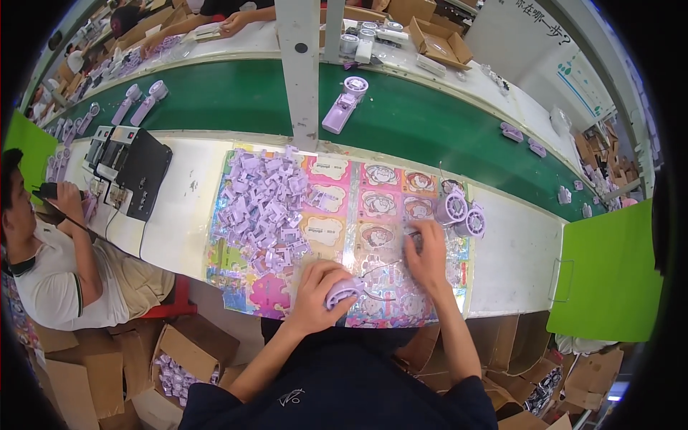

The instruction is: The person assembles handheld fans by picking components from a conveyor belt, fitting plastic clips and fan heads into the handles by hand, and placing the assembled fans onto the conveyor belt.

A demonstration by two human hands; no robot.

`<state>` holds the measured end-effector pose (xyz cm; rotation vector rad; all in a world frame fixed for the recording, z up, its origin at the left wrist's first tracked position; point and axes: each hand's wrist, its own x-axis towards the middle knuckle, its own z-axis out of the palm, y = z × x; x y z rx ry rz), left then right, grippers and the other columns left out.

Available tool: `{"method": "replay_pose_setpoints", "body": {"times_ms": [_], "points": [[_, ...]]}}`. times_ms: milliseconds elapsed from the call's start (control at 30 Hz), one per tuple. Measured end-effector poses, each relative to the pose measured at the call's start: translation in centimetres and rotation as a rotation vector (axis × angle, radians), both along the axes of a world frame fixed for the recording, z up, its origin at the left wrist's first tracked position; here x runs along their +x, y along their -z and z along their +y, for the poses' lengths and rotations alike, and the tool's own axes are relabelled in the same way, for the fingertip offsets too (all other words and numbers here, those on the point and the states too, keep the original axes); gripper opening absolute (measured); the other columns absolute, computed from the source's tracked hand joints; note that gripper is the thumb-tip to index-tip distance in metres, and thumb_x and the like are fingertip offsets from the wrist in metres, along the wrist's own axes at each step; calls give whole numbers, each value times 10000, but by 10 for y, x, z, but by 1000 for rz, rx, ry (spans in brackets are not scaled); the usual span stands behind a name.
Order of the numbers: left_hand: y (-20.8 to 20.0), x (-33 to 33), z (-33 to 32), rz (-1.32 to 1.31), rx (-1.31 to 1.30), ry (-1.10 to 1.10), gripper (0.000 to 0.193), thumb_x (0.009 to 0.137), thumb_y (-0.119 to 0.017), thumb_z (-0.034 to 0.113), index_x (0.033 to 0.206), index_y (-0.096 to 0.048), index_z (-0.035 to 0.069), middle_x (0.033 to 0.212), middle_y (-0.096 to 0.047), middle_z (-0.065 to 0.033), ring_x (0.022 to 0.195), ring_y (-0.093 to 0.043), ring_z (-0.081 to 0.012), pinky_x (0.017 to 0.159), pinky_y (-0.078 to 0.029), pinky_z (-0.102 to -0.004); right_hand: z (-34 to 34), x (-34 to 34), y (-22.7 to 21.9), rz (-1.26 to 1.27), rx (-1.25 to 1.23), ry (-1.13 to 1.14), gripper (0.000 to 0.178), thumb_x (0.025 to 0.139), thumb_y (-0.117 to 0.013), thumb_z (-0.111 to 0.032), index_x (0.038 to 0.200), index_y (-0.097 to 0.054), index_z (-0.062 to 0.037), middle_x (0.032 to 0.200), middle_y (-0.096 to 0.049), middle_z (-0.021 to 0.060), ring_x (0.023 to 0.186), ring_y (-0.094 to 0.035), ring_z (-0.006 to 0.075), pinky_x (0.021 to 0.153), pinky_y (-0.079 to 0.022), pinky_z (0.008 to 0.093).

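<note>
My left hand [319, 295] is closed round a lilac round fan housing [345, 292] near the table's front edge. Thin wires [380, 295] trail from the housing to the right. My right hand [428, 254] is over the printed sheet, right of the housing, with its fingers bent together; a small dark bit shows at the fingertips, too small to name. Just beyond that hand lie two lilac round fan heads [471, 221] side by side. To the left is a heap of small lilac plastic parts [261, 204].
A green conveyor belt [423, 125] crosses behind the table, carrying a lilac handheld fan body [344, 107]. At left, a co-worker [61, 265] sits beside a black machine [136, 172]. A green panel [605, 276] borders the right side. Cardboard boxes [89, 373] stand below.
</note>
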<state>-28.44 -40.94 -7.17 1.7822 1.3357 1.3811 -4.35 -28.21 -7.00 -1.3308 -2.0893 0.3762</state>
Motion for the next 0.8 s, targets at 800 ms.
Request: {"method": "replay_pose_setpoints", "body": {"times_ms": [800], "points": [[16, -3, 7, -61, -41, -246, 204, 914, -661, 130, 1056, -655, -16, 995, -649, -174, 937, -605, -351, 850, -476, -424, -22, -66, -51, 329, -161, -334, 332, 782, -795, -77, 1102, -712, -49, 1048, -686, 96, 935, -622, 232, 815, -505, 341]]}}
